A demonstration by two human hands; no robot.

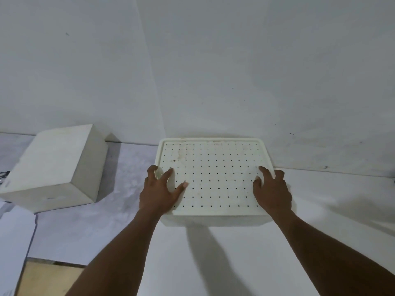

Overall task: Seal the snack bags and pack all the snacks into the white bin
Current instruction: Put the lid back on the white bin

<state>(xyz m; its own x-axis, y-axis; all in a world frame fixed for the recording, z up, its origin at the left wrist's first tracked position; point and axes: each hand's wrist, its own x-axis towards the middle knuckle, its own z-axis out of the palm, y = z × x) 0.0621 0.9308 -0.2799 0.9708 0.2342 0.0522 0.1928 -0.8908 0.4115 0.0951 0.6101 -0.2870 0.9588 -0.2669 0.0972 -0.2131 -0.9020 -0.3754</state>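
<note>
The left hand [158, 189] and right hand [273, 193] grip opposite side edges of the perforated lid [213, 171] atop the white bin [213, 221], likely to seat or lift it evenly. No snacks are visible. 1 white box [53, 167] sits left of the bin.

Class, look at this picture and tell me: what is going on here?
A person grips the perforated lid that sits on the white bin, with the left hand at its left edge and the right hand at its right edge. No snacks are in view. A white box stands to the left.

Bare, plain workroom: blank white wall [213, 60], white-covered table [213, 253].
</note>
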